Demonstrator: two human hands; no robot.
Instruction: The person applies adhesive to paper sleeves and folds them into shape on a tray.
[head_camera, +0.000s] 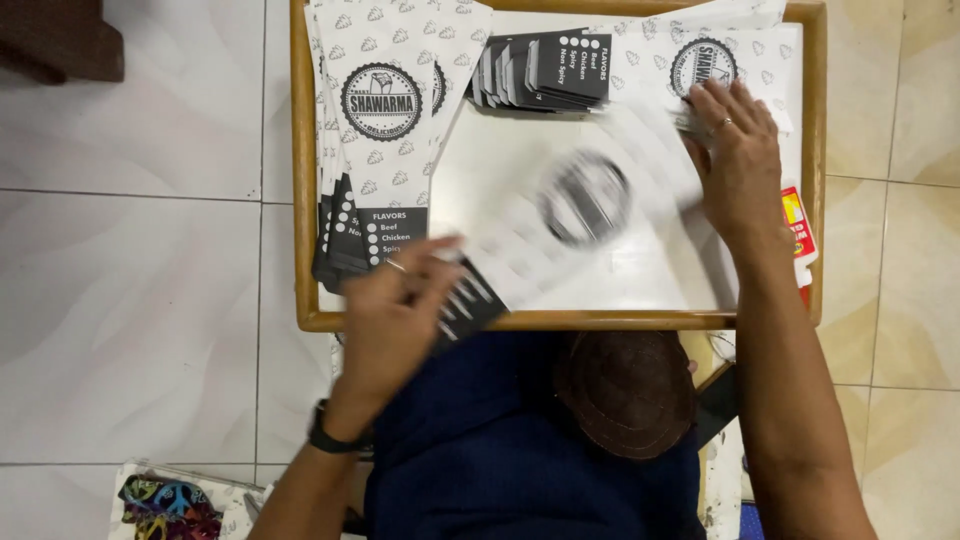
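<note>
Left hand at lower centre-left of frame, fingers closed on dark bottom end of blurred paper sleeve. Sleeve lies diagonally across white tray, frame centre. Right hand upper right, palm down, fingers spread, pressing sleeve's top end. Stack of printed sleeves upper left; second fanned stack top centre. Red-yellow tube at tray's right edge.

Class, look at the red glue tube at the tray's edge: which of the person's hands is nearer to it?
Right. The right hand rests on the paper just beside the glue tube, slightly above it in the picture. The left hand is across the tray, gripping the blurred paper sleeve.
</note>
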